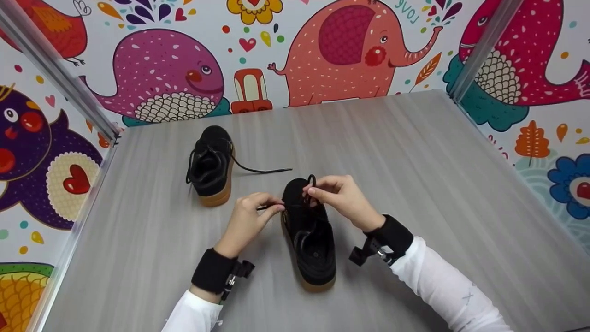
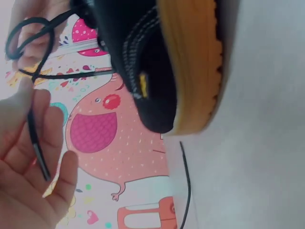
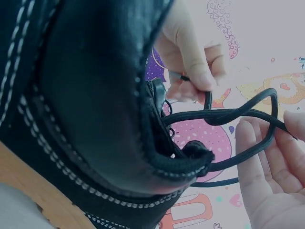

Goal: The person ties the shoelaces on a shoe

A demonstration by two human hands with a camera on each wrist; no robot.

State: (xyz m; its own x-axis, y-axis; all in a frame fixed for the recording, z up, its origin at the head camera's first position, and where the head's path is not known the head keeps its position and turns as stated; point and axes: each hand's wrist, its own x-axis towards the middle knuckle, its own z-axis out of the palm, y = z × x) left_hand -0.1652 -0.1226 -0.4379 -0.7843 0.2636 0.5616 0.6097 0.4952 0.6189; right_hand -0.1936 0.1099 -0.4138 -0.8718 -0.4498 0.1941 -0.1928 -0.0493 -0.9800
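Note:
A black low shoe with a tan gum sole point(image 1: 318, 272) stands on the floor panel, toe pointing away. At its left side my left hand point(image 1: 249, 216) pinches a black shoelace point(image 2: 35, 138) between thumb and index finger. The lace's tipped end hangs down past the fingers in the left wrist view. My right hand point(image 1: 345, 200) is over the laces near the toe, thumb and fingertips pinching a lace loop point(image 3: 245, 153). Laces cross each other between the two hands in the right wrist view.
A second black shoe point(image 1: 214, 133) stands farther back to the left, its loose lace point(image 1: 262, 172) trailing right across the grey wood-look surface point(image 1: 396, 138). Cartoon-printed walls point(image 1: 258, 46) enclose the back and sides. Black straps point(image 1: 209, 272) with small cameras circle both wrists.

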